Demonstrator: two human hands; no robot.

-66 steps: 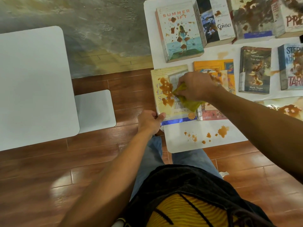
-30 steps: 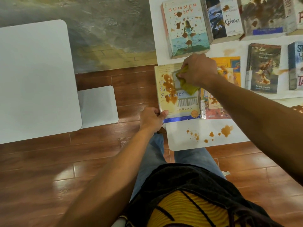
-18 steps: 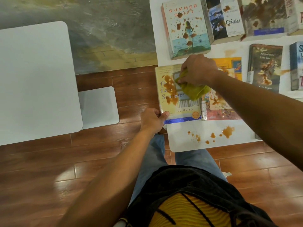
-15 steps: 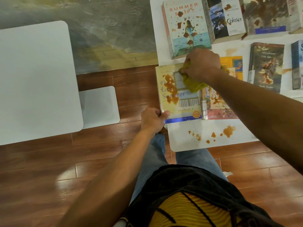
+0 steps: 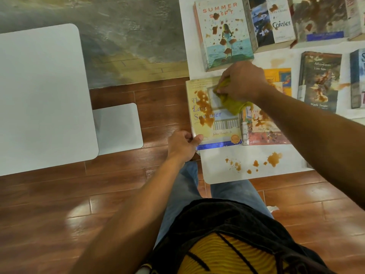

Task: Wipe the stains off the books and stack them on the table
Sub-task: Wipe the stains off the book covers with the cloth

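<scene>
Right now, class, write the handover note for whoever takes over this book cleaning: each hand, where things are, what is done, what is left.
Left hand pinches the near left corner of The Last Summer, steadying it at the table's edge.
Right hand grips a yellow-green cloth, pressing it on that cover's upper right.
Done: nothing cleaned fully, nothing stacked; brown stains remain over the title.
Left: finish this cover, then Summer Shift, Contact, the Mark Twain book and the others; stack them.
</scene>
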